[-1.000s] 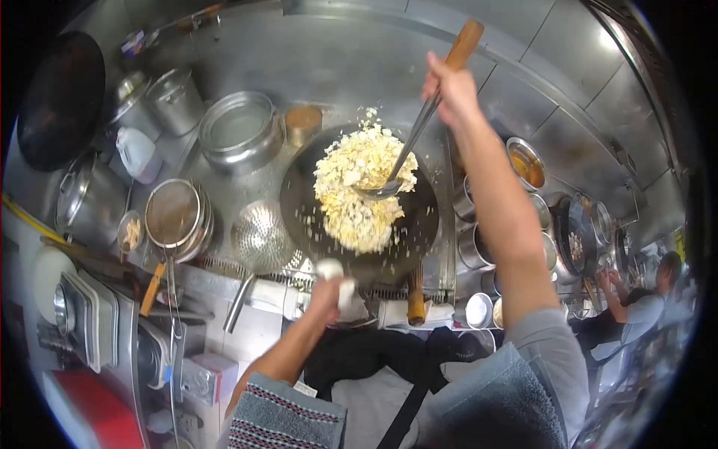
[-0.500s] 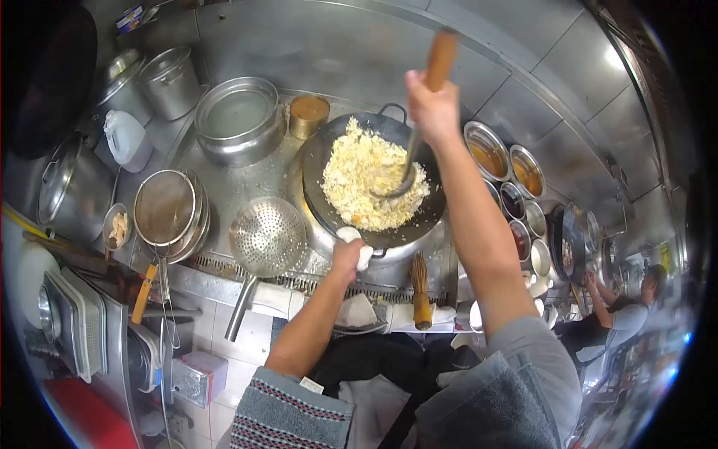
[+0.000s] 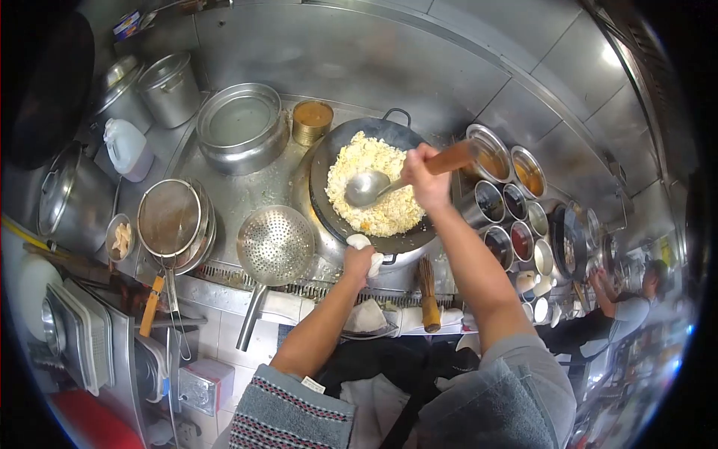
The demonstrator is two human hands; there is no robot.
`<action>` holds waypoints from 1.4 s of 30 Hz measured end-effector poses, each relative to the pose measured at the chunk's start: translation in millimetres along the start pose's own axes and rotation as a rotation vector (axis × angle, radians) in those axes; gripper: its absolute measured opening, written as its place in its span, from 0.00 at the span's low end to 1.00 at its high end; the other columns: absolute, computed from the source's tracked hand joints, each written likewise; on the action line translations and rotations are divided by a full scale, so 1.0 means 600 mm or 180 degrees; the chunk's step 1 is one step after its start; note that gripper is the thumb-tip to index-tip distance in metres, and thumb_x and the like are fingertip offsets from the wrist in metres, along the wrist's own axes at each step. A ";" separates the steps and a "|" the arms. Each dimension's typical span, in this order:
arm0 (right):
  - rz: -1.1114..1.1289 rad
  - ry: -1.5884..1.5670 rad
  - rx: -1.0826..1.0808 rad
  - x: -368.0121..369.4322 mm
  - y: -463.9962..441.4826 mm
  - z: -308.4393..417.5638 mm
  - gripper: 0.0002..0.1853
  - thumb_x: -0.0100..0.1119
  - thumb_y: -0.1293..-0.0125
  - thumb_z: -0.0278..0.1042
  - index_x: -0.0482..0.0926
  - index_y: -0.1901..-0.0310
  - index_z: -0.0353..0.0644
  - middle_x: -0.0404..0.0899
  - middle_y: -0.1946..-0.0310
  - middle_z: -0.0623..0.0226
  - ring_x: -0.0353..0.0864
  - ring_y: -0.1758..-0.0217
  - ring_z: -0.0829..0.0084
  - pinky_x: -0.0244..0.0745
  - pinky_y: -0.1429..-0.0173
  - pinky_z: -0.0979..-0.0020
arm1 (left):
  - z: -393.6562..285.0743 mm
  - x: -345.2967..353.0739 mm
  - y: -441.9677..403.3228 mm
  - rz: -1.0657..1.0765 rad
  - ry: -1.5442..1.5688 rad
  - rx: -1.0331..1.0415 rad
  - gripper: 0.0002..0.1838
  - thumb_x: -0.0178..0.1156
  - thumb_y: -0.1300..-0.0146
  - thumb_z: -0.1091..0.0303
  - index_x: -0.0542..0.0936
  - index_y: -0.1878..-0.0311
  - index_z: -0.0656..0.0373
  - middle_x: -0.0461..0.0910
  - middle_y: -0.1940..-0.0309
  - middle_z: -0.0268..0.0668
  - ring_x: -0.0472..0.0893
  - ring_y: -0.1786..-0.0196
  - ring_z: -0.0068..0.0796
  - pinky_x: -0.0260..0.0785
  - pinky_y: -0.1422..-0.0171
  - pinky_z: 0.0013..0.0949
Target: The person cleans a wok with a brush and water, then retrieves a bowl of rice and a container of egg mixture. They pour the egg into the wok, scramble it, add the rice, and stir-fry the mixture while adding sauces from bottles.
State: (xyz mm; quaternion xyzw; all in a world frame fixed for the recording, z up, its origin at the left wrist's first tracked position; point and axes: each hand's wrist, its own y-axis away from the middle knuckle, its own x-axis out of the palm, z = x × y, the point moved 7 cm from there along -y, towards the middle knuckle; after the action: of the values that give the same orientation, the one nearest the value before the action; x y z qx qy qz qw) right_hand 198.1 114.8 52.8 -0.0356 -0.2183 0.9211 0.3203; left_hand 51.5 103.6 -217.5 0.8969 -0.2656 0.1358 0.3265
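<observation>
A black two-handled wok sits on the burner, holding a heap of yellowish fried rice with egg. My right hand is closed around the wooden handle of a ladle. The ladle's bowl rests over the rice near the wok's middle, with the handle slanting up to the right. At the wok's near edge, my left hand grips a folded white cloth against the near handle, which the cloth and fingers partly cover.
Left of the wok are a perforated strainer, a large water pot, a tin can and wire sieves. A bamboo brush lies at the front edge. Sauce containers stand to the right; another person works beyond.
My right hand has come down and the ladle has tipped from upright to slanting, its bowl shifting left over the rice. The rice is spread more evenly. My left hand keeps its hold.
</observation>
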 end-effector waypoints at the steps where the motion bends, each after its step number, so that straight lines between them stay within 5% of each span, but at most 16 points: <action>1: -0.0075 0.0398 -0.0270 -0.013 -0.008 -0.004 0.20 0.62 0.33 0.39 0.67 0.79 0.43 0.65 0.86 0.78 0.63 0.84 0.84 0.58 0.79 0.76 | 0.001 0.002 -0.002 0.0053 -0.0001 -0.0007 0.09 0.57 0.48 0.75 0.78 0.63 0.69 0.79 0.71 0.41 0.80 0.73 0.34 0.71 0.71 0.39; 4: -0.0405 0.1151 -0.0142 0.011 -0.012 0.135 0.18 0.62 0.33 0.38 0.68 0.78 0.42 0.67 0.86 0.78 0.63 0.84 0.84 0.58 0.80 0.76 | -0.002 0.004 -0.010 0.0039 -0.0009 0.0001 0.10 0.56 0.48 0.75 0.77 0.63 0.68 0.80 0.70 0.41 0.80 0.72 0.33 0.70 0.71 0.38; 6: -0.0297 0.0570 -0.0417 0.010 0.024 0.196 0.16 0.62 0.34 0.36 0.71 0.77 0.42 0.68 0.86 0.77 0.65 0.86 0.84 0.58 0.81 0.77 | 0.003 0.000 -0.013 0.0057 -0.0188 0.0007 0.10 0.56 0.48 0.74 0.77 0.62 0.68 0.80 0.69 0.41 0.80 0.72 0.32 0.70 0.72 0.37; 8: -0.1020 0.0791 0.0098 -0.013 0.037 0.117 0.17 0.62 0.34 0.35 0.69 0.78 0.43 0.68 0.86 0.77 0.64 0.87 0.83 0.58 0.82 0.77 | 0.007 -0.001 -0.014 0.0097 -0.0214 -0.0043 0.10 0.56 0.48 0.74 0.77 0.62 0.68 0.79 0.69 0.41 0.79 0.72 0.32 0.69 0.72 0.37; 10: -0.0390 -0.0413 -0.0074 -0.060 -0.011 0.012 0.14 0.63 0.34 0.35 0.70 0.72 0.42 0.65 0.87 0.75 0.65 0.87 0.80 0.60 0.82 0.76 | 0.003 0.000 -0.014 0.0193 -0.0285 -0.0057 0.10 0.56 0.48 0.73 0.77 0.62 0.66 0.79 0.70 0.40 0.79 0.73 0.31 0.69 0.72 0.37; 14: -0.1126 -0.0069 0.0047 -0.099 -0.033 0.173 0.14 0.62 0.33 0.37 0.68 0.71 0.45 0.60 0.87 0.77 0.57 0.88 0.81 0.56 0.82 0.75 | 0.010 0.000 -0.015 0.0540 0.0186 0.0298 0.11 0.58 0.38 0.69 0.74 0.53 0.60 0.78 0.66 0.36 0.80 0.65 0.30 0.73 0.68 0.35; 18: -0.1161 -0.0045 -0.0016 -0.133 0.007 0.050 0.14 0.62 0.32 0.38 0.68 0.72 0.46 0.61 0.88 0.77 0.58 0.88 0.81 0.54 0.83 0.75 | 0.008 0.028 0.046 0.0714 0.0885 -0.0941 0.12 0.60 0.33 0.61 0.73 0.51 0.54 0.78 0.66 0.33 0.80 0.66 0.29 0.75 0.68 0.34; 20: -0.0435 -0.0594 -0.0050 -0.138 -0.028 0.044 0.15 0.62 0.33 0.39 0.68 0.73 0.46 0.61 0.88 0.78 0.59 0.88 0.81 0.54 0.83 0.75 | 0.006 0.034 0.018 0.0707 0.0792 -0.0529 0.10 0.60 0.36 0.66 0.74 0.55 0.58 0.78 0.69 0.35 0.79 0.71 0.30 0.72 0.73 0.34; 23: -0.1421 -0.0026 -0.0146 -0.193 -0.034 0.159 0.13 0.62 0.33 0.37 0.69 0.72 0.46 0.63 0.86 0.77 0.60 0.88 0.81 0.54 0.83 0.76 | -0.007 0.019 0.005 0.0160 0.0101 -0.0180 0.05 0.56 0.46 0.75 0.74 0.68 0.66 0.76 0.75 0.39 0.76 0.79 0.30 0.65 0.81 0.36; 26: -0.2164 0.0033 -0.0507 -0.257 0.003 0.097 0.11 0.61 0.33 0.35 0.68 0.69 0.44 0.61 0.87 0.78 0.60 0.89 0.81 0.57 0.84 0.75 | 0.007 0.009 -0.008 0.0192 -0.0158 -0.0397 0.09 0.56 0.47 0.76 0.76 0.63 0.70 0.78 0.70 0.42 0.80 0.73 0.34 0.71 0.73 0.37; 28: -0.1961 -0.0504 -0.0049 -0.268 -0.021 0.022 0.14 0.60 0.32 0.37 0.66 0.71 0.45 0.59 0.88 0.77 0.58 0.90 0.79 0.58 0.84 0.72 | 0.002 0.020 -0.006 0.0248 -0.0101 -0.0328 0.08 0.56 0.46 0.76 0.76 0.65 0.71 0.78 0.72 0.42 0.79 0.74 0.34 0.70 0.75 0.38; 30: -0.2011 -0.0375 0.0242 -0.284 -0.064 0.059 0.14 0.60 0.32 0.38 0.66 0.72 0.45 0.59 0.88 0.77 0.57 0.90 0.79 0.57 0.84 0.72 | 0.010 0.010 -0.009 0.0241 -0.0085 -0.0384 0.07 0.56 0.46 0.75 0.76 0.66 0.71 0.78 0.73 0.42 0.78 0.76 0.33 0.68 0.77 0.39; 34: -0.1704 -0.0332 -0.0511 -0.264 -0.031 0.160 0.14 0.59 0.32 0.37 0.67 0.72 0.45 0.58 0.89 0.80 0.55 0.91 0.81 0.55 0.84 0.73 | 0.009 0.011 -0.012 0.0227 -0.0104 -0.0297 0.06 0.56 0.46 0.76 0.76 0.66 0.69 0.78 0.74 0.41 0.77 0.79 0.32 0.67 0.79 0.38; 36: -0.2690 -0.0007 -0.0628 -0.281 0.005 0.069 0.16 0.60 0.31 0.39 0.67 0.75 0.47 0.58 0.89 0.80 0.54 0.90 0.81 0.56 0.83 0.74 | 0.022 0.003 -0.015 0.0273 -0.0188 -0.0316 0.07 0.55 0.46 0.76 0.76 0.66 0.70 0.78 0.73 0.41 0.78 0.76 0.33 0.68 0.77 0.39; 40: -0.2037 -0.0097 0.0164 -0.259 -0.080 0.100 0.13 0.61 0.33 0.35 0.69 0.72 0.44 0.61 0.88 0.78 0.58 0.89 0.81 0.55 0.84 0.74 | 0.036 -0.009 -0.023 0.0146 -0.0404 -0.0365 0.09 0.55 0.45 0.74 0.77 0.64 0.70 0.79 0.70 0.42 0.80 0.70 0.33 0.70 0.72 0.37; 42: -0.1812 -0.0209 -0.0412 -0.242 -0.074 0.182 0.12 0.60 0.32 0.36 0.69 0.71 0.45 0.61 0.88 0.79 0.59 0.88 0.82 0.56 0.84 0.75 | 0.032 -0.007 -0.040 0.0180 -0.0589 -0.0191 0.10 0.56 0.44 0.73 0.77 0.63 0.71 0.80 0.68 0.44 0.80 0.70 0.32 0.69 0.72 0.37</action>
State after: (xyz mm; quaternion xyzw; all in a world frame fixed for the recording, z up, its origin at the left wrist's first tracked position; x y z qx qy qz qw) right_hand 316.0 16.5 159.5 0.0365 -0.2881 0.7790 0.5557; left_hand 62.6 108.1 -245.8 0.8876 -0.3238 0.0535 0.3233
